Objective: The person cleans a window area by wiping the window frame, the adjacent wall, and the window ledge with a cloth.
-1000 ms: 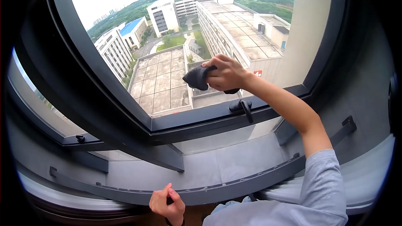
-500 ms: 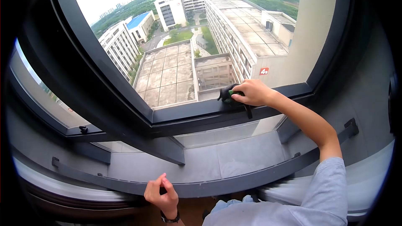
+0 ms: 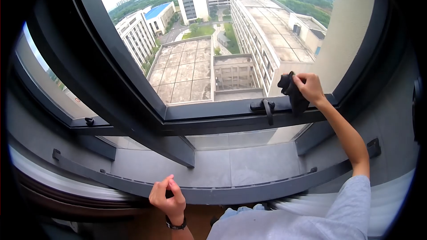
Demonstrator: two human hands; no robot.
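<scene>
My right hand (image 3: 310, 89) pinches a black cloth (image 3: 297, 101) by its upper edge. The cloth hangs down in front of the lower bar of the window frame (image 3: 213, 111), at its right part. Just left of the cloth, a black window handle (image 3: 268, 108) is mounted on that bar, with its lever pointing down. Low in the view, my left hand (image 3: 167, 198) is closed, thumb and fingertips pressed together with nothing visible in them. It is near the dark metal rail (image 3: 249, 194) and wears a black wristband (image 3: 176, 225).
Beyond the glass lie rooftops and buildings far below. A thick dark mullion (image 3: 120, 106) divides the window on the left, where a second handle (image 3: 89, 121) sits on another pane's frame. The curved rail crosses in front of a grey tiled ledge (image 3: 213, 169).
My right hand has moved right and slightly up from the window handle, carrying the black cloth off it, so the handle is now uncovered. My left hand keeps its closed pose, nearly unmoved.
</scene>
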